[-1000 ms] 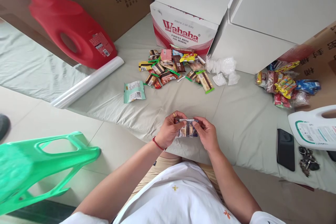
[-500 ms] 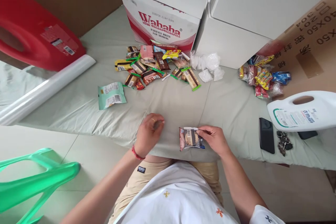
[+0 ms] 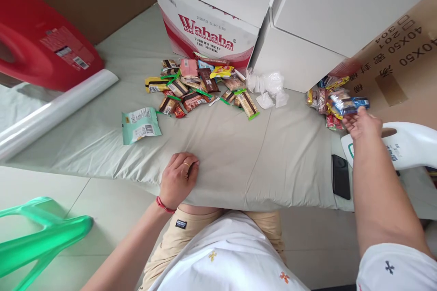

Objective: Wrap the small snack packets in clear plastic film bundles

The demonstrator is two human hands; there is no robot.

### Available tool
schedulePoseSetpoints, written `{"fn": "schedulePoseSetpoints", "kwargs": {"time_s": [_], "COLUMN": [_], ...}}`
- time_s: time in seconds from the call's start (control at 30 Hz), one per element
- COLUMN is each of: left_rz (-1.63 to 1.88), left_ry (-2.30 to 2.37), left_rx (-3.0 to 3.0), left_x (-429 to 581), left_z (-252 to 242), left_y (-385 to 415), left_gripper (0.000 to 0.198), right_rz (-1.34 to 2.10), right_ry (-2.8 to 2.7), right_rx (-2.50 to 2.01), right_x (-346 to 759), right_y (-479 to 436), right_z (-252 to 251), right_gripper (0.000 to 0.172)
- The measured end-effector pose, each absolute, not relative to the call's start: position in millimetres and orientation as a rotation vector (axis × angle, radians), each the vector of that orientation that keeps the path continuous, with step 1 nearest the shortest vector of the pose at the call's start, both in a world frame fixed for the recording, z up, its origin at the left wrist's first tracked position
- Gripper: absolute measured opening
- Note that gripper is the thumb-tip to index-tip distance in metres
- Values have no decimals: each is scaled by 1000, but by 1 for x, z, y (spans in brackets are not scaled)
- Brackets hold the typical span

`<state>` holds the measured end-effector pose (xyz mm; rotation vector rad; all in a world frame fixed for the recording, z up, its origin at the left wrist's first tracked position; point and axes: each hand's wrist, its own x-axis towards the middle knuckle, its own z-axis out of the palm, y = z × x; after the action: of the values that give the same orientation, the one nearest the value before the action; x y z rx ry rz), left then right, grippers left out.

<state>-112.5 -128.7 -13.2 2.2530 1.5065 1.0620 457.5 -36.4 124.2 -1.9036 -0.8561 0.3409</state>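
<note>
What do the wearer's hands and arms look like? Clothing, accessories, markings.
Left hand: bare, with a gold-coloured ring on one finger and a red cord-like bracelet at the wrist; its sleeve is out of frame. Right hand: bare, no wristband showing; white short sleeve with a dark, cross-like motif.

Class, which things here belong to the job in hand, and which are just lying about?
Likely the job:
right hand
packet bundle by it
bagged snacks
loose snacks
clear plastic

Likely lying about:
phone
white jug
red jug
green stool
Wahaha carton
</note>
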Motion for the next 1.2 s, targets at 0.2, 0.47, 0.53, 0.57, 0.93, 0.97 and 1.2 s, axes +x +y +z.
{"fn": "schedulePoseSetpoints", "kwargs": {"time_s": [0.2, 0.47, 0.53, 0.57, 0.93, 0.97, 1.2], "left_rz": [1073, 1026, 1013, 1008, 934, 928, 939], "left_ry": [1482, 1434, 1275, 1198, 988, 969, 870], "left_rx": [2243, 1844, 1805, 1773, 1604, 1560, 1230], "left_x": [-113, -95, -73, -59, 5, 2, 0], "left_z": [-16, 14, 19, 20, -16, -17, -16], "left_y": [-130, -102, -77, -63, 5, 5, 8], "left_gripper": [15, 24, 26, 26, 16, 16, 22], "right_rz": [466, 603, 604, 602, 477, 514, 597], "right_ry": [-672, -1300, -1351, -1352, -808, -759, -739], "right_rx": [-1922, -1992, -1983, -1982, -1797, -1775, -1530], "right_x": [425, 317, 311, 310, 327, 326, 268], "right_y": [-51, -143, -141, -134, 50, 63, 38], "right_z": [79, 2, 7, 10, 13, 14, 16], "right_gripper": [31, 49, 50, 49, 41, 41, 28]}}
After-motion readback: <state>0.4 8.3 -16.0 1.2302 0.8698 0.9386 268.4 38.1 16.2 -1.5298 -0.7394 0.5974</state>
